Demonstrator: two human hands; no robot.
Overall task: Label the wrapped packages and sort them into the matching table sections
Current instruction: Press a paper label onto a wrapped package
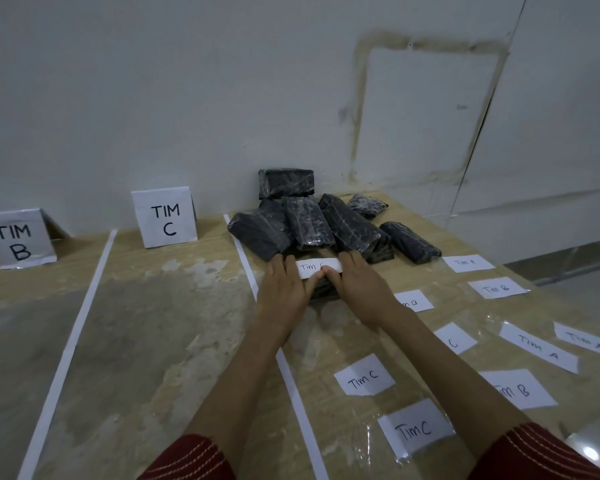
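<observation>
I'm guessing it's early days on this one. I'm watching the left hand (284, 289) and right hand (357, 285) both gripping one black package (323, 292) just in front of the pile (326, 223). The fingers are wrapping over its far edge and the thumbs are pressing a "Tim C" label (310, 266) onto its top.

So labelling is happening, but sorting isn't looking started. Every package I'm seeing is sitting in the right-hand section, across the tape line (246, 265) from the TIM C sign (165, 220) and TIM B sign (16, 240). The pile is looking unlabelled from here, and loose labels (364, 375) are lying all over the table (170, 323).

The hands are covering most of the package, a thumb is half hiding the label's last letter, and any TIM A section is falling outside the view.
</observation>
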